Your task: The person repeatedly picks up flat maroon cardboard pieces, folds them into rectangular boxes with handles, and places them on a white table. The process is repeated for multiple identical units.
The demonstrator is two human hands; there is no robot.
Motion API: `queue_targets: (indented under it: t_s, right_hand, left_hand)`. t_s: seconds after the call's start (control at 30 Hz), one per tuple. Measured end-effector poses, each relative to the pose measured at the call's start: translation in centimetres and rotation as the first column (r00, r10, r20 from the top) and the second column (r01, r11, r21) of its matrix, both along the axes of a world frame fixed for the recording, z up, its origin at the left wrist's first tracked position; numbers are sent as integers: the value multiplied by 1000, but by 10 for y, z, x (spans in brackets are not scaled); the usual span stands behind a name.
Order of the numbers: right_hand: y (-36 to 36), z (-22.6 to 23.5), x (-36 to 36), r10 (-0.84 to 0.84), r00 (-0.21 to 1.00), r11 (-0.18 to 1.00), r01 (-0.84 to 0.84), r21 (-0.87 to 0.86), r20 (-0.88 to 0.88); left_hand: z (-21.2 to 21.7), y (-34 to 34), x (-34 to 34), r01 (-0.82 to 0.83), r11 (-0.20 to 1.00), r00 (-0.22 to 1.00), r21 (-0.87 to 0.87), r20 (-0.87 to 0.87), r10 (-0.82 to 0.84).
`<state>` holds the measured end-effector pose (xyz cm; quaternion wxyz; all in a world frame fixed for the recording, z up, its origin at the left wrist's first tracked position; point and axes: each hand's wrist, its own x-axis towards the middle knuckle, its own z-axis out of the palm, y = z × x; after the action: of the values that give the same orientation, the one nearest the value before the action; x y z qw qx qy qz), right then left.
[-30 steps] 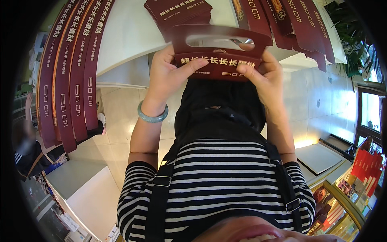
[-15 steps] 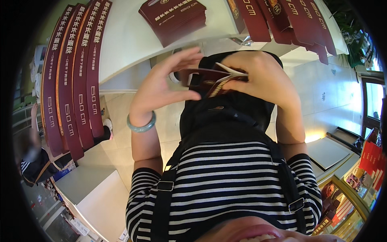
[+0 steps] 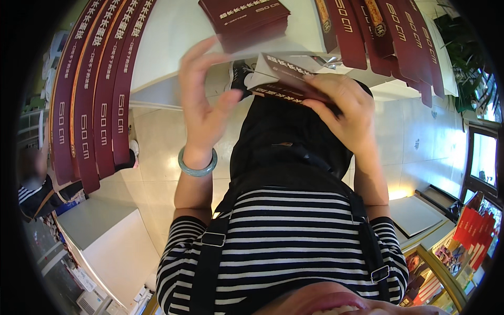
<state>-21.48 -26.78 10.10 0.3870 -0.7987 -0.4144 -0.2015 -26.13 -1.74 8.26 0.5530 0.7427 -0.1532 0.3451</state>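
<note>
My right hand (image 3: 344, 107) grips a small maroon cardboard sleeve (image 3: 294, 86) with pale lettering, thumb on the near side and fingers on the far side. The sleeve is spread at its left end, where its white inside shows. To the left of that end my left hand (image 3: 202, 100) is raised, fingers apart and slightly blurred, with nothing in it and not touching the sleeve. A bluish-green bangle (image 3: 198, 170) circles the left wrist. Just beyond the hands, a stack of flat maroon card pieces (image 3: 247, 23) lies on the white table (image 3: 168, 39).
Long maroon boxes (image 3: 94, 100) stand in a row along the table's left side. More maroon boxes (image 3: 386, 31) lie at the far right. A white cabinet (image 3: 118, 236) is at lower left, and a person (image 3: 37, 173) is at the far left. Dark-framed doors (image 3: 480, 157) stand at right.
The sleeve in my right hand has moved farther from my body and been spread wider. My left hand has lifted, its fingers pointing more upward. The whole view has shifted a little.
</note>
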Motion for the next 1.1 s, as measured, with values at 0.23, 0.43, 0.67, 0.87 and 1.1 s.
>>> queue_targets:
  t_s: [0.23,0.43,0.67,0.87,1.1]
  right_hand:
    - [15,1,-7,-89,883,989,131,-60,460]
    - [21,5,-7,9,919,996,25,-81,394]
    - [28,4,-6,26,999,998,-24,55,-30]
    - [23,9,-13,15,982,1000,-13,10,-188]
    - [6,7,-7,70,870,986,14,167,-489]
  left_hand:
    - [12,-22,-18,-176,984,984,27,-11,176]
    - [20,-27,-33,86,980,938,-178,-317,-140]
    - [8,-19,-32,110,994,940,4,-324,-103]
    - [34,-23,-15,11,983,996,183,-90,6]
    - [31,-13,-22,14,974,890,-228,-442,-116]
